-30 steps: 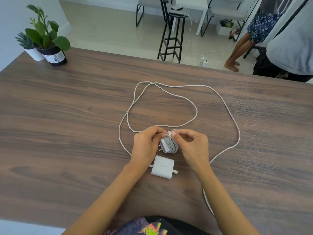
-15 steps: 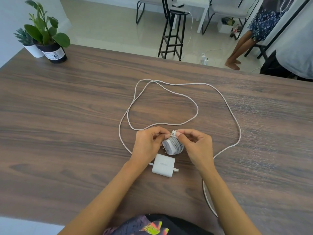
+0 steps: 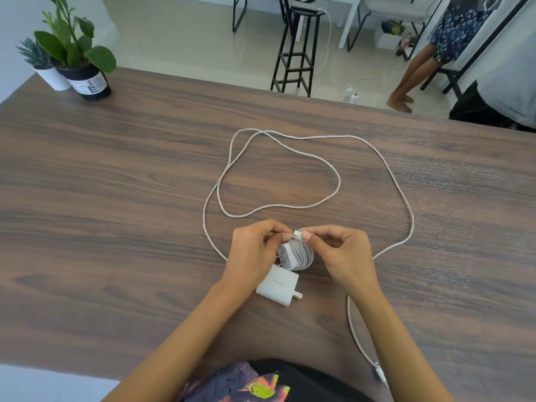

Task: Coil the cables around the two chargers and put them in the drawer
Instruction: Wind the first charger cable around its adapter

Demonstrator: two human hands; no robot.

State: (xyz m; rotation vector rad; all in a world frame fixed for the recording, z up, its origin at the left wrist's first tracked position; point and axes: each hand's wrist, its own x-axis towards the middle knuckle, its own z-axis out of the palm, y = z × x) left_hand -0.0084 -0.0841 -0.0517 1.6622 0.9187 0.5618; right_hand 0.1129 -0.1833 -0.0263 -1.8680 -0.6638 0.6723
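Pinching the wrapped charger (image 3: pixel 295 254) with my left hand (image 3: pixel 253 254); my right hand (image 3: pixel 340 256) nips its connector (image 3: pixel 297 234).
Loose cable (image 3: pixel 377 158) runs under my right forearm; second charger (image 3: pixel 278 284) partly hidden.

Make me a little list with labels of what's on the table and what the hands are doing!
wrapped charger: cable coiled round it, held by both hands
left hand: grips the wrapped charger
right hand: pinches the cable's end plug at the coil
second charger: flat on the table, not wrapped
loose cable: spread in big loops
plants: far left corner
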